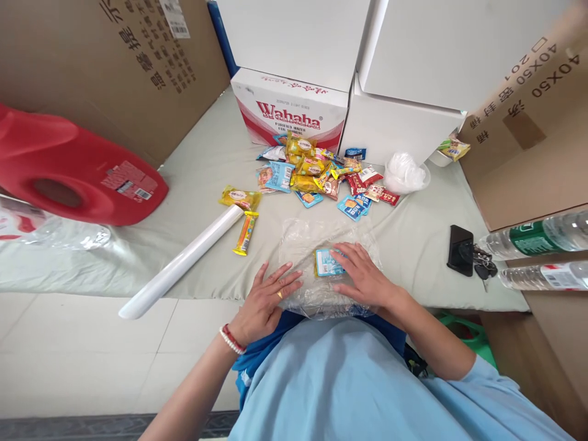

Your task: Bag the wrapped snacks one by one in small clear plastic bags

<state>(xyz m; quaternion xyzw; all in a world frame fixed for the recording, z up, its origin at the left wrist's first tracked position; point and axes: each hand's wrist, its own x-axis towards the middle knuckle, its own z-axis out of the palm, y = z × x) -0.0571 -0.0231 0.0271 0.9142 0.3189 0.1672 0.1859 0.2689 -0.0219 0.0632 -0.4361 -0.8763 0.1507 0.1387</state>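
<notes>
In the head view, a sheet of clear plastic film (321, 269) is laid flat at the near edge of the grey-covered table (413, 245), apparently so that it can be smoothed. The left hand (264, 300) is spread, palm down, on the film's left edge, which is thereby pinned. The right hand (365, 275) is likewise flattened, its fingers resting on a small blue snack packet (327, 262) that is kept in the film's middle. Nothing is pinched by either hand. A white film roll (184, 260) is left at a slant to the left, within reach. Behind, a heap of snack packets (316, 174) is gathered before a Wahaha carton (289, 110).
</notes>
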